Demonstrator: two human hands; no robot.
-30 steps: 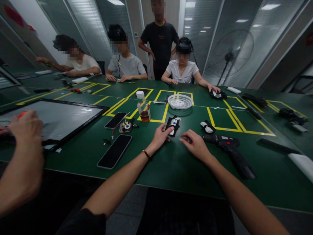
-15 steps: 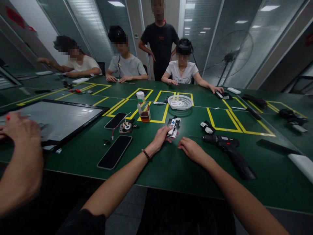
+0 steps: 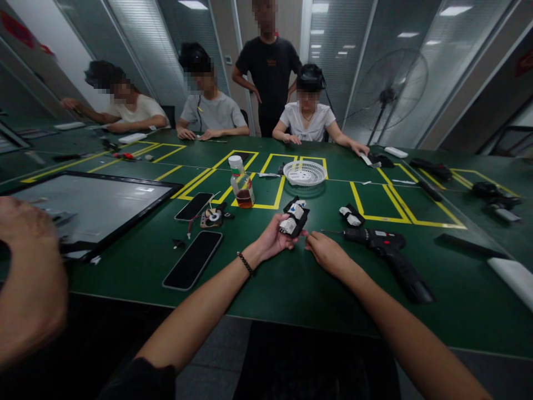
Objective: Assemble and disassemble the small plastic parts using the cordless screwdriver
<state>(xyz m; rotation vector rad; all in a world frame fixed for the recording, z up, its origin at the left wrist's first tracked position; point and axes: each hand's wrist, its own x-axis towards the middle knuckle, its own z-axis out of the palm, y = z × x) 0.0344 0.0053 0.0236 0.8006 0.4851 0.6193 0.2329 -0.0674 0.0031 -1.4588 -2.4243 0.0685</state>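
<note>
My left hand is closed around a small black-and-white part, which has crumpled white material and a black backing; I cannot tell its kind. Just to the right, my right hand has its fingers curled with the tips together beside the part's lower edge. Whatever those fingertips hold, if anything, is too small to make out. A similar black-and-white piece lies on the green table further right. Close to my right hand rests a black power drill, its thin bit pointing left.
To the left lie two phones, a small round component with wires and a large framed panel. A co-worker's arm reaches in at far left. A bottle and white basket stand ahead. Several people are across the table.
My left hand has turned the part, so its crumpled white and black side now shows. My right hand stays close by. The co-worker's hand at left has shifted further left.
</note>
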